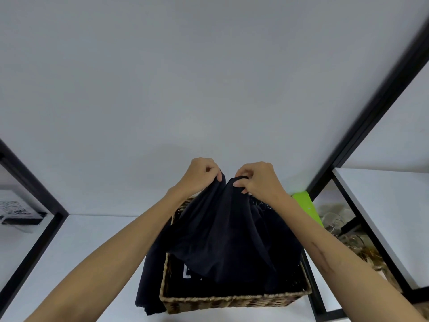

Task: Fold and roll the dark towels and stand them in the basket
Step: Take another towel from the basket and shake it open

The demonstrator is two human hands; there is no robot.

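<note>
Two sets of curled fingers pinch the top edge of a dark, soft towel (222,231), lifting it above a woven wicker basket (234,300). On the left hand (200,174), thumb and fingertips press together on a bunched corner of the cloth; on the right hand (257,178), the fingers curl round a fold just beside it, so the two hands nearly touch. From that grip the towel hangs in loose folds, its lower part reaching down into the basket. More dark cloth fills the basket, one piece showing a white printed mark (186,271), and another dark piece (151,275) spills over the basket's left rim onto the white tabletop (69,263). Both bare forearms reach up from the bottom corners of the view. Behind the right forearm stands a bright green flat object (307,208). Beside it, black-framed shelving (362,140) holds clear glassware (334,221), too blurred to tell apart.
</note>
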